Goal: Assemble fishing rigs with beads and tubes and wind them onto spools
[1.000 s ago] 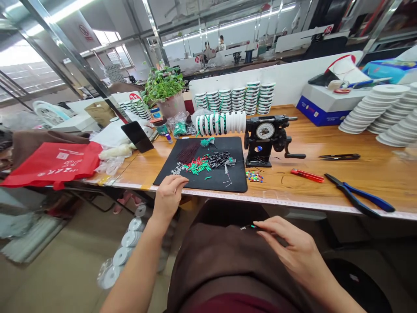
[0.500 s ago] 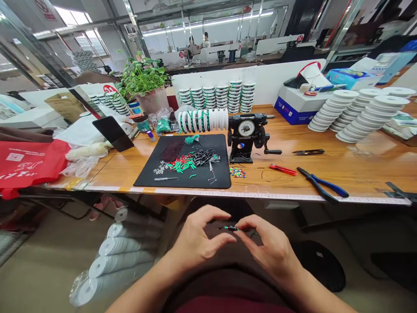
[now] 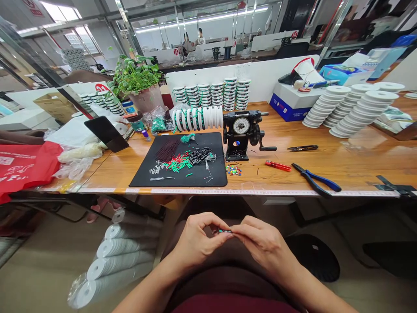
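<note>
In front of my lap, a small black-and-green cylindrical piece [image 3: 224,231] lies between both sets of fingertips. My left hand [image 3: 197,238] pinches its left end between thumb and forefinger. Thumb and fingers of my right hand [image 3: 262,239] are closed on the other end, so the two hands nearly touch. Beyond them, on the table, a black mat [image 3: 146,176] carries green and red tubes [image 3: 180,162], black cylindrical pieces [image 3: 200,155], dark thin strands [image 3: 167,150] and a small screwdriver [image 3: 162,178]. The fingers partly hide the held piece.
A black hand-cranked winder [image 3: 241,134] bearing white spools [image 3: 198,118] stands behind the mat. To its right lie a red cutter [image 3: 278,165], thread snips [image 3: 302,148] and blue-handled pliers [image 3: 316,179]. White spool stacks [image 3: 358,113] stand at right; wrapped discs [image 3: 107,265] are on the floor.
My left fingers have come together on the left end of the small piece, where they were apart before. The view has shifted slightly to the right.
</note>
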A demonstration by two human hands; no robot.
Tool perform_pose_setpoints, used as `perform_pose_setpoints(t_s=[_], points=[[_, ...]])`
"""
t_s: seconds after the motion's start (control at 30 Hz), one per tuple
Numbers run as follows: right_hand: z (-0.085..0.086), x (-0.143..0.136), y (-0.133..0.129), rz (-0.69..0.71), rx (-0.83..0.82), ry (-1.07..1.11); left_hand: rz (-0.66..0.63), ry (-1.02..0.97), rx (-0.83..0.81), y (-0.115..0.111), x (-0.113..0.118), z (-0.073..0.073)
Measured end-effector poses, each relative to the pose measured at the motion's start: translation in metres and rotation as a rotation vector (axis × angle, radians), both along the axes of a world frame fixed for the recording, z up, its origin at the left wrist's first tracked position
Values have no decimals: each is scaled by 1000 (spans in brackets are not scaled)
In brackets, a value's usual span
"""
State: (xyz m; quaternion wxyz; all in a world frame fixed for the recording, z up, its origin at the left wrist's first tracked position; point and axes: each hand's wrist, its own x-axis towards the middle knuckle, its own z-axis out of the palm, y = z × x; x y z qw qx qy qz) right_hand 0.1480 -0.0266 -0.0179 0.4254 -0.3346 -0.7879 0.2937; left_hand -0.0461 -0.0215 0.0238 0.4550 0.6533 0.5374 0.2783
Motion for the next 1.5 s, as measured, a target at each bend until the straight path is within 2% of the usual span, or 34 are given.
perform_pose_setpoints(t_s=[0.23, 0.43, 0.53, 0.7, 0.8, 0.97, 1.07, 1.3, 1.5], points=[[2, 3, 1, -30, -78, 39, -18, 44, 3, 3, -9, 4], [3, 2, -4, -57, -85, -31, -106, 58, 9, -2, -6, -3], [3, 0, -6, -106, -65, -35, -77, 143, 77, -6, -3, -6], [3, -1, -8, -98, -66, -40, -11, 307, 250, -9, 1, -6], [4, 0, -9, -109, -84, -43, -15, 339, 272, -9, 0, -5], [5, 1, -9, -144, -66, -31, -53, 237, 215, -7, -3, -7], [5, 0, -9, -169, -44, -39, -104, 172, 247, -6, -5, -11], [1, -5, -8, -218, -35, -54, -125, 191, 367, -6, -2, -13], [-2, -4, -10, -259, -134, 1, -126, 190, 379, -6, -1, -11]])
